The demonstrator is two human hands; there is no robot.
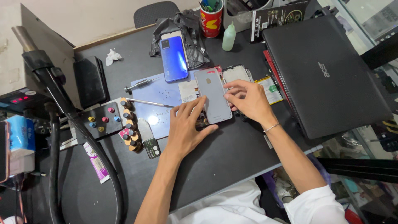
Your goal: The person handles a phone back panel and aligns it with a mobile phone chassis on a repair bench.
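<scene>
Head view: flat grey rectangular phone back panel point(213, 95), matte, w/ a small oval cut-out near its far end, lies face-down at mid-desk, overlapping the near right corner of the pale blue work mat point(159, 101). Left hand point(186, 126) rests at the panel's near left corner, fingers spread & lightly curled, tips on or just beside the panel's left edge, thumb touching the bottom edge; not gripped around it. Right hand point(248, 101) lies against the panel's right edge, fingers bent, tips pressing the edge & top face; a thin silver bracelet point(271, 127) on the wrist.

Edges & room: dark desk point(232, 157) front edge runs just below the forearms; bare dark surface near side of panel gives open room. Right is tight: closed black laptop point(323, 70) sits close to the right hand. Far side crowded: glossy blue phone point(173, 58) on a black plastic bag point(190, 29), a white-framed phone screen part point(237, 74) just beyond the panel. Left: two metal screwdrivers point(143, 93) on the mat, black screwdriver-bit stand w/ coloured caps point(103, 119), black hot-air hose point(83, 137) curving down the desk.
</scene>
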